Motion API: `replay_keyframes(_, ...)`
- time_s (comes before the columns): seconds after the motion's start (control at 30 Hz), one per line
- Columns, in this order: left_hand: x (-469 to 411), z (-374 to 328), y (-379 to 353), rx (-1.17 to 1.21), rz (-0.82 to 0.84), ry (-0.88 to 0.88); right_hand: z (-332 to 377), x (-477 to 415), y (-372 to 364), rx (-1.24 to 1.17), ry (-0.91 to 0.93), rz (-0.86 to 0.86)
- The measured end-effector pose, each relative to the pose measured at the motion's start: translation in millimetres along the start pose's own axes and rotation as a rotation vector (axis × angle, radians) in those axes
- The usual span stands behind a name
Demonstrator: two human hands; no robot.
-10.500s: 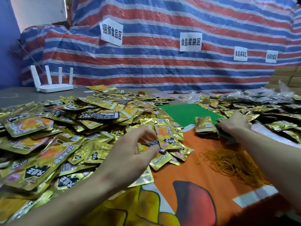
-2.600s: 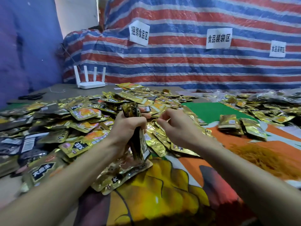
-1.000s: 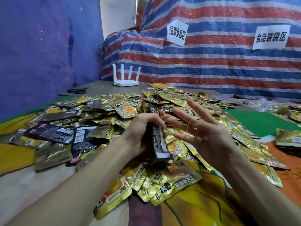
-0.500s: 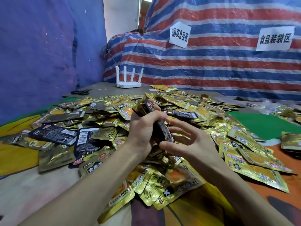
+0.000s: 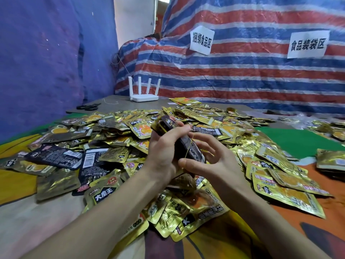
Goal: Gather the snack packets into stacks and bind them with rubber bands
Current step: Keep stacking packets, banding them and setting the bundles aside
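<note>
Hovering over the loose pile (image 5: 112, 146), the left hand (image 5: 164, 149) clenched the stack (image 5: 169, 125) on edge, likely to keep its packets squared and clear of the rest. Across it ran the band (image 5: 189, 146), hooked and pulled taut by thumb and half-curled fingers of the right hand (image 5: 211, 158), seemingly to bind it.

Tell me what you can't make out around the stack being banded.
Head view:
stack of packets: count hidden by the left hand gripping it.
rubber band: too thin to count its turns.
bundle at right: cut by the frame edge.
dark object near the router: too small to name.
</note>
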State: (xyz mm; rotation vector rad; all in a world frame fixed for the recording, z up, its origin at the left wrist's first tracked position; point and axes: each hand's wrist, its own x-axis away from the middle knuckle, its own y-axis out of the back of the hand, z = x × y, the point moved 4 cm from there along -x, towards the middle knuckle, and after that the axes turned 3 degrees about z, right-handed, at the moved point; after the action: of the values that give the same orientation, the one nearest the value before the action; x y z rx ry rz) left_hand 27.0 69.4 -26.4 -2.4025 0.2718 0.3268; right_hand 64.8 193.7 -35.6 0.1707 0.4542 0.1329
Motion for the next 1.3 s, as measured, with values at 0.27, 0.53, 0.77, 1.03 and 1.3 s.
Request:
replay_keyframes(0.27,-2.6,-8.3,3.0,0.043,-0.098,0.006,-11.6,1.7,-11.0,-0.096,-0.050,-0.014)
replay_keyframes(0.53,-2.8,-2.7,5.7,0.114,-0.090,0.099,-2.8,1.8,-23.0,-0.022,0.018,-0.044)
replay_keyframes(0.77,2.3,9.8,3.5,0.121,-0.049,0.195,4.1,-3.2,-11.8,0.011,0.066,-0.133)
replay_keyframes(1.03,5.9,13.6,4.3,0.054,-0.078,0.285,3.2,-8.6,-3.8,0.076,0.032,-0.115)
replay_keyframes(1.3,3.4,9.1,5.0,-0.002,-0.061,0.182,2.6,-6.6,3.3,0.191,0.056,-0.059)
